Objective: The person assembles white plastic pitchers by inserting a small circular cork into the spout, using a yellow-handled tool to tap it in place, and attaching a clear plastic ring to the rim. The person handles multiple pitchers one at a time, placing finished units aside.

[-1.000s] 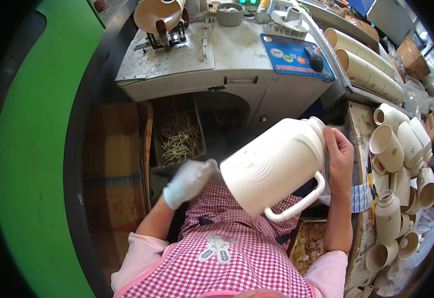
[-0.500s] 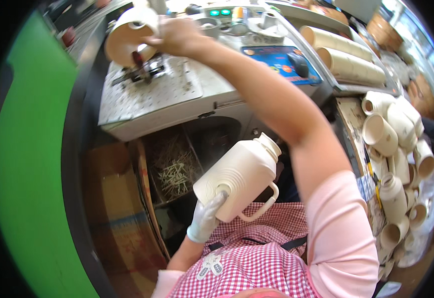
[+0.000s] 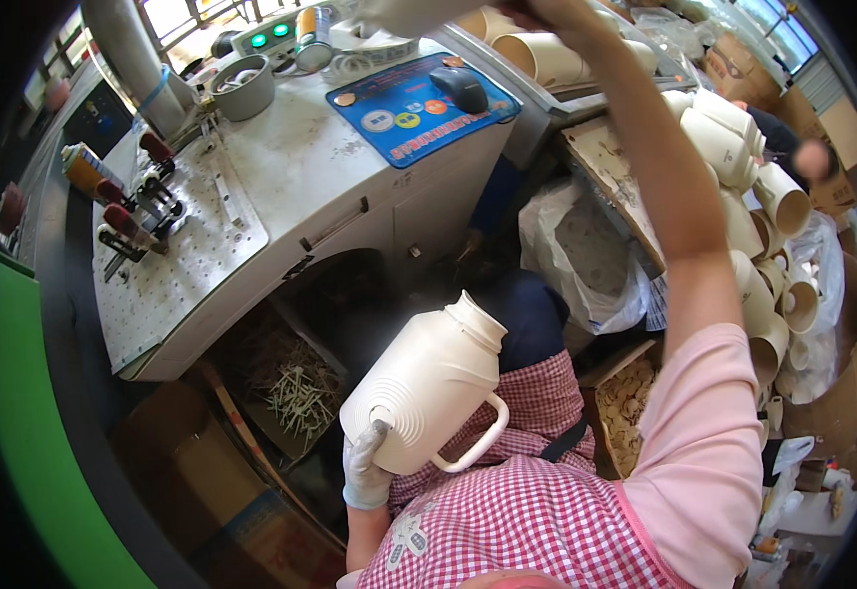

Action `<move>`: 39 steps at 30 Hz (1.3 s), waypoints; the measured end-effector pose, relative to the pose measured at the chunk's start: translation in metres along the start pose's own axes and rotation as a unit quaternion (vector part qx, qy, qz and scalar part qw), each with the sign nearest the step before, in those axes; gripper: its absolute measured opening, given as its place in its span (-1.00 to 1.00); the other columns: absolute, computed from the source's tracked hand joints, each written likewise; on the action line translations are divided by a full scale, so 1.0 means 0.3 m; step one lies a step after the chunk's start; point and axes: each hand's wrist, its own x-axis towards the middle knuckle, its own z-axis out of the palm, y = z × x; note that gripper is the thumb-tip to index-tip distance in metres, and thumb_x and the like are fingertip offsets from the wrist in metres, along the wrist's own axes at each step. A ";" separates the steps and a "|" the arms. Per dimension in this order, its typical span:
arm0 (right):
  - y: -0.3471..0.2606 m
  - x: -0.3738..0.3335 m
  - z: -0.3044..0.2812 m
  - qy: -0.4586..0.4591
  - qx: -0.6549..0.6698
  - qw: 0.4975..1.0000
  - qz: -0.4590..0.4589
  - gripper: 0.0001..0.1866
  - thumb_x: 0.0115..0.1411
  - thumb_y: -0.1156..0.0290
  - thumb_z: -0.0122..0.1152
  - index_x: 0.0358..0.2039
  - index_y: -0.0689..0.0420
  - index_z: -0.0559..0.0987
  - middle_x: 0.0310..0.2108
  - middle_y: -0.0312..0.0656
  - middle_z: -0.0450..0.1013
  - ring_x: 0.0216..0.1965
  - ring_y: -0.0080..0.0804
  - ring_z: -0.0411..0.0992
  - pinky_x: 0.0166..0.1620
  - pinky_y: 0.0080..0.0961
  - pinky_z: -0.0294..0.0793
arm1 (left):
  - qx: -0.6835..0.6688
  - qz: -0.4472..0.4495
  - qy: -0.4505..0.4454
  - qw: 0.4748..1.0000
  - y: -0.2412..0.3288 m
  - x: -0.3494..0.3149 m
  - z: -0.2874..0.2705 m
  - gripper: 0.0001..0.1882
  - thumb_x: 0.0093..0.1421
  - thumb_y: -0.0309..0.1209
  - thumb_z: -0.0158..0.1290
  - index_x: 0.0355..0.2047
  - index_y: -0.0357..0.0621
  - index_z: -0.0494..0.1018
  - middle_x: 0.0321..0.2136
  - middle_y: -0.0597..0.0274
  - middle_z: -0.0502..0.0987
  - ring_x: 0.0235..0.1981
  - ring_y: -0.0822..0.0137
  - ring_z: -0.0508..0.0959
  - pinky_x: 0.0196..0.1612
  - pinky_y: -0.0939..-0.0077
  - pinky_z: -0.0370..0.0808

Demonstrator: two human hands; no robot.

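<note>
My left hand (image 3: 363, 471), in a pale glove, grips a cream plastic jug body (image 3: 427, 378) near its base. The jug lies tilted over my lap, its open neck pointing up and right and its loop handle toward my apron. At the top edge, my stretched-out right hand (image 3: 543, 18) is closed on a pale, hollow-looking cylindrical shell (image 3: 417, 14). That shell is blurred and partly cut off by the frame. Nothing sits on the clamp fixture (image 3: 144, 211) with dark red grips, on the perforated plate at the left.
A blue mat (image 3: 399, 137) with a black mouse (image 3: 459, 89) lies on the workbench, near a grey round bowl (image 3: 243, 88). Cream tubes (image 3: 536, 59) lie in a tray at the back. Several cream jug bodies (image 3: 723, 142) are piled at the right. Scraps (image 3: 301, 393) fill a bin below.
My right hand has carried the shell away from the clamp fixture, to the right and far side. The view has turned right. My left hand still holds the jug body.
</note>
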 end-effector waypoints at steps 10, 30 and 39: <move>0.247 -0.042 -0.392 0.043 -0.148 0.977 0.147 -0.68 0.36 0.27 -0.01 -0.31 0.24 0.61 -0.57 -0.24 0.58 -0.66 -0.56 0.47 -0.60 -0.54 0.38 | -0.005 0.002 -0.019 1.000 -0.003 0.050 0.075 -0.31 0.27 -0.27 0.10 0.32 -0.44 0.25 0.19 -0.10 0.48 0.17 0.09 0.54 0.24 0.21 0.48; 0.605 0.156 -0.466 0.205 -0.532 0.817 0.089 -0.66 0.29 0.38 -0.05 -0.23 0.30 0.67 -0.39 0.05 0.63 -0.33 -0.10 0.63 -0.16 -0.19 0.59 | -0.039 -0.019 0.057 0.997 0.021 0.082 0.061 -0.33 0.20 -0.41 0.15 0.29 -0.44 0.28 0.19 -0.08 0.48 0.19 0.10 0.51 0.30 0.21 0.38; 0.809 0.216 -0.298 0.173 -0.665 0.726 -0.001 -0.69 0.31 0.39 -0.03 -0.19 0.26 0.66 -0.35 0.10 0.65 -0.28 0.07 0.66 -0.17 -0.02 0.64 | 0.023 -0.028 0.074 0.997 0.044 0.106 0.097 -0.22 0.15 -0.26 0.17 0.32 -0.45 0.25 0.22 -0.12 0.45 0.22 0.04 0.50 0.32 0.14 0.39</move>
